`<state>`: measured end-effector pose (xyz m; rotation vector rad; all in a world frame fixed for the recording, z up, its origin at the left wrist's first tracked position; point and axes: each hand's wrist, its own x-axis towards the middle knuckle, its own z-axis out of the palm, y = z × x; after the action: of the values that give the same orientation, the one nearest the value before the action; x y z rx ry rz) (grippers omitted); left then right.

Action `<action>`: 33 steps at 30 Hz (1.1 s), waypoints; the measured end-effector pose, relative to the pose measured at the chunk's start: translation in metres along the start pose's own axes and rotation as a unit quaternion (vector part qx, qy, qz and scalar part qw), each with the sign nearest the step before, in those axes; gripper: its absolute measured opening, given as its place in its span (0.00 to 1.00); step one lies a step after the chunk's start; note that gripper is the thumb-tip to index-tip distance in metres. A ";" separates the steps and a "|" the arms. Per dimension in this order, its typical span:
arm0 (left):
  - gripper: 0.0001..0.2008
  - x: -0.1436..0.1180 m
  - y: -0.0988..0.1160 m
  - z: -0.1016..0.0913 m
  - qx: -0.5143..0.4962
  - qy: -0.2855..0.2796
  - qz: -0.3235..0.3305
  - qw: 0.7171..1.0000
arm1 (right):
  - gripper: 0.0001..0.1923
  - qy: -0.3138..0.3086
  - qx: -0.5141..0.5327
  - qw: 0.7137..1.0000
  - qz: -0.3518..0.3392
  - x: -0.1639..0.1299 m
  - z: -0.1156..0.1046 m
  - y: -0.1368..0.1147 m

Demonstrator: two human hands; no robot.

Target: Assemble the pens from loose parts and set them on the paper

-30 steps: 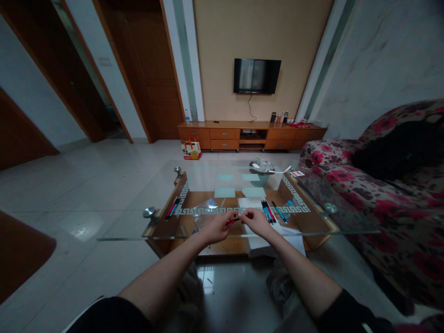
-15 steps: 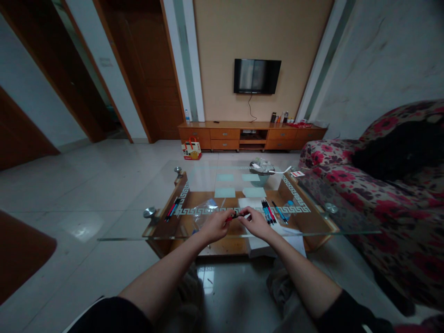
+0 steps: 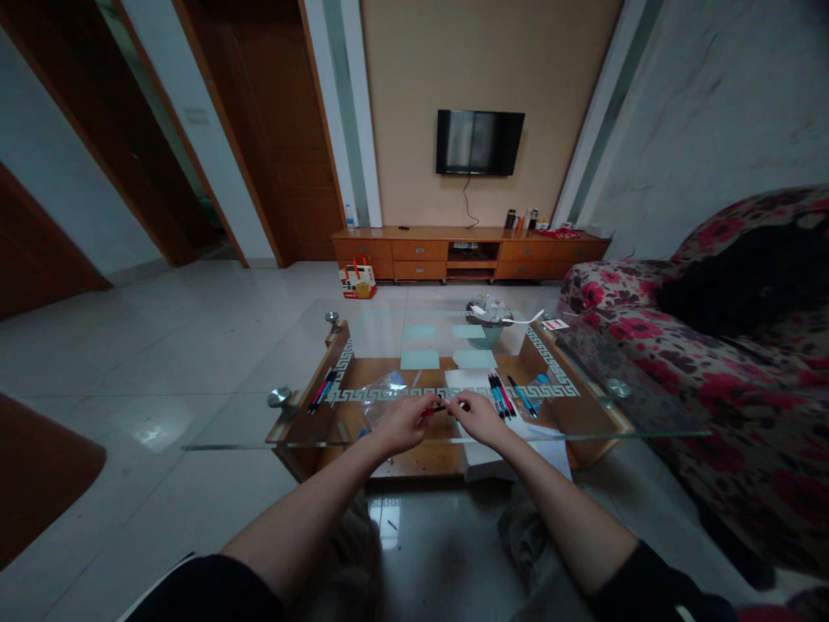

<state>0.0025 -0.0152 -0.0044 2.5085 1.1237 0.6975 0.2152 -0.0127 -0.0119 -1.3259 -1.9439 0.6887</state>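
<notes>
Over the near edge of the glass table (image 3: pixel 239 406), my left hand (image 3: pixel 405 422) is closed around a red and black pen (image 3: pixel 441 408). My right hand (image 3: pixel 477 417) has its fingers pinched at the pen's other end; exactly which part they grip is too small to tell. Just right of my right hand lies a row of blue, red and black pens (image 3: pixel 499 396), with a blue and black pen (image 3: pixel 522 396) apart from it. More pens (image 3: pixel 322 391) lie together at the table's left side.
A clear plastic bag (image 3: pixel 383 391) lies beyond my left hand. White paper (image 3: pixel 550 453) and a white box (image 3: pixel 477 462) are under the glass at right. Beyond the table stands a filled wastebasket (image 3: pixel 487 335). A floral sofa (image 3: pixel 731 389) flanks the right side.
My right hand's fingers have shifted slightly at the pen's end, and the dark part between the hands looks shorter. The left hand and the pens on the table stay put.
</notes>
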 end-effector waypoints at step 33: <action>0.17 -0.001 -0.001 0.002 -0.003 -0.017 0.015 1.000 | 0.08 -0.009 0.014 1.000 -0.017 -0.004 0.001 -0.007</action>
<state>0.0023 -0.0160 -0.0064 2.5276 1.0743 0.6631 0.2113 -0.0185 -0.0085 -1.2720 -1.9589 0.7109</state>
